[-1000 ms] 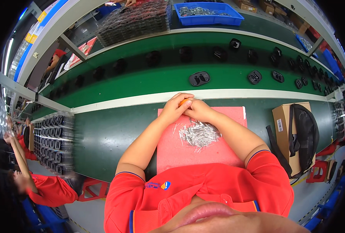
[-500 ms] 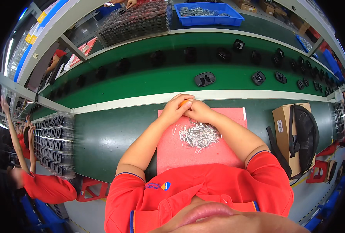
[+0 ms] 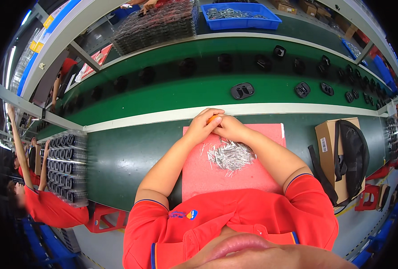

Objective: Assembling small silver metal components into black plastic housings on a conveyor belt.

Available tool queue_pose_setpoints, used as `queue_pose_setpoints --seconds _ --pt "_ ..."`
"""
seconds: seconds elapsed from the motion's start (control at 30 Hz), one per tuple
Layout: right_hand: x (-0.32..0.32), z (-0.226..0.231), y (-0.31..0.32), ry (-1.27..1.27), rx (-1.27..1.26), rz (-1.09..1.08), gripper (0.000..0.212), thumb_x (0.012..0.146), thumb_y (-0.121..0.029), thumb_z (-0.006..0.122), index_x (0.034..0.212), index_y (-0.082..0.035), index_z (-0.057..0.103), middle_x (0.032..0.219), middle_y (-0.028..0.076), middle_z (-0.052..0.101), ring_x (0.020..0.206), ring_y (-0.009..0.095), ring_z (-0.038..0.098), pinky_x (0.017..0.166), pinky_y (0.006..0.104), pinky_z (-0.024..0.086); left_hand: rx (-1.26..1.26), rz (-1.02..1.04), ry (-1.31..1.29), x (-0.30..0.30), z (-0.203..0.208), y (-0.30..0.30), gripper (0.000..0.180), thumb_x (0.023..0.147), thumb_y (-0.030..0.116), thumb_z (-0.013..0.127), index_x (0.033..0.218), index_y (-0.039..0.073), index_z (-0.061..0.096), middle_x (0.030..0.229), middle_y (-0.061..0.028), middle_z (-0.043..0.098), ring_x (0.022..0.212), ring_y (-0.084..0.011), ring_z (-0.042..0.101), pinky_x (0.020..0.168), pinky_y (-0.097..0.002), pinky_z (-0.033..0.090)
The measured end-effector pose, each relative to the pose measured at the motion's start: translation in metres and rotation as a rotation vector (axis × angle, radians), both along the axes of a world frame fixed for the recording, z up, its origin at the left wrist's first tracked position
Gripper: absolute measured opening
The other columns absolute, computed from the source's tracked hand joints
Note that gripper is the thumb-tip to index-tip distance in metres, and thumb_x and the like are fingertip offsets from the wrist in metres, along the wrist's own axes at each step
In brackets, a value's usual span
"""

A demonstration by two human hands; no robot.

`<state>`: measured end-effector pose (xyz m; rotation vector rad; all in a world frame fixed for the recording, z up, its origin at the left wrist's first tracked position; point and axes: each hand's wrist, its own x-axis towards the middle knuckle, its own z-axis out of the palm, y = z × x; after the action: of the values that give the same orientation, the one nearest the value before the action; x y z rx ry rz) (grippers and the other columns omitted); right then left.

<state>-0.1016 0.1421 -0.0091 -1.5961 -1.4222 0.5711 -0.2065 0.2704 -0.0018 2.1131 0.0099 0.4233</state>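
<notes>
- The left hand and right hand are pressed together at the far edge of a pink mat, with fingers folded.
- A small orange object is enclosed between both hands; only a sliver is exposed.
- Nearer the body, a loose heap of thin silver pins is spread on the mat, which is laid on a dark green surface.
- The orange object is judged light and stiff, probably best gripped around its middle.
- The pins are judged light, stiff and slippery, best pinched singly at mid-length.
- Most of the orange object is covered by fingers, so its shape and ends cannot be made out.
- Single pins are hard to tell apart where they are overlapped.
- Beyond, black oval parts are carried on a green belt; the far row is obscured by shadow.
</notes>
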Motion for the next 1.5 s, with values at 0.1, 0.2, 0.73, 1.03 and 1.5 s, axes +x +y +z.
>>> queue_pose_setpoints --seconds 0.1,0.2,0.73,1.03,1.5 --pt "0.000 0.000 0.003 0.003 -0.017 0.007 0.024 0.084 -0.015 0.059 0.104 -0.001 0.062 0.098 0.016 0.066 0.091 0.031 0.064 0.079 0.0373 0.050 0.005 0.013 0.015 -0.002 0.002 0.001 0.031 0.095 0.023 0.054 0.117 0.002 0.060 0.114 -0.0112 0.060 0.107 -0.0212 0.057 0.094 -0.0309 0.043" --pt "0.001 -0.010 0.008 -0.028 0.028 0.003 0.025 0.084 -0.014 0.059 0.105 -0.002 0.062 0.098 0.016 0.066 0.091 0.030 0.064 0.079 0.0370 0.050 0.007 0.000 0.012 -0.002 0.003 0.003 0.031 0.095 0.024 0.054 0.117 0.002 0.060 0.114 -0.0112 0.060 0.108 -0.0213 0.057 0.094 -0.0309 0.043" --pt "-0.009 0.000 0.016 0.002 0.015 -0.017 0.020 0.083 -0.014 0.060 0.097 0.000 0.061 0.084 0.015 0.066 0.076 0.027 0.064 0.067 0.0368 0.050 0.000 0.015 0.019 -0.010 0.003 0.015 0.031 0.095 0.024 0.054 0.117 0.003 0.061 0.114 -0.0117 0.060 0.108 -0.0222 0.057 0.094 -0.0315 0.043" --pt "-0.013 0.004 0.024 -0.010 -0.051 0.004 0.021 0.083 -0.013 0.058 0.100 -0.002 0.062 0.097 0.018 0.066 0.092 0.033 0.063 0.079 0.0392 0.050 0.002 0.000 0.003 -0.013 0.000 0.024 0.032 0.095 0.025 0.054 0.117 0.003 0.061 0.114 -0.0117 0.060 0.108 -0.0221 0.057 0.095 -0.0316 0.042" --pt "-0.019 0.002 0.032 -0.016 -0.001 -0.012 0.022 0.083 -0.015 0.059 0.099 0.000 0.061 0.090 0.016 0.066 0.082 0.030 0.064 0.072 0.0380 0.050 0.006 0.004 0.017 -0.018 0.000 0.034 0.032 0.095 0.024 0.054 0.117 0.002 0.061 0.114 -0.0116 0.060 0.108 -0.0221 0.056 0.095 -0.0316 0.042"
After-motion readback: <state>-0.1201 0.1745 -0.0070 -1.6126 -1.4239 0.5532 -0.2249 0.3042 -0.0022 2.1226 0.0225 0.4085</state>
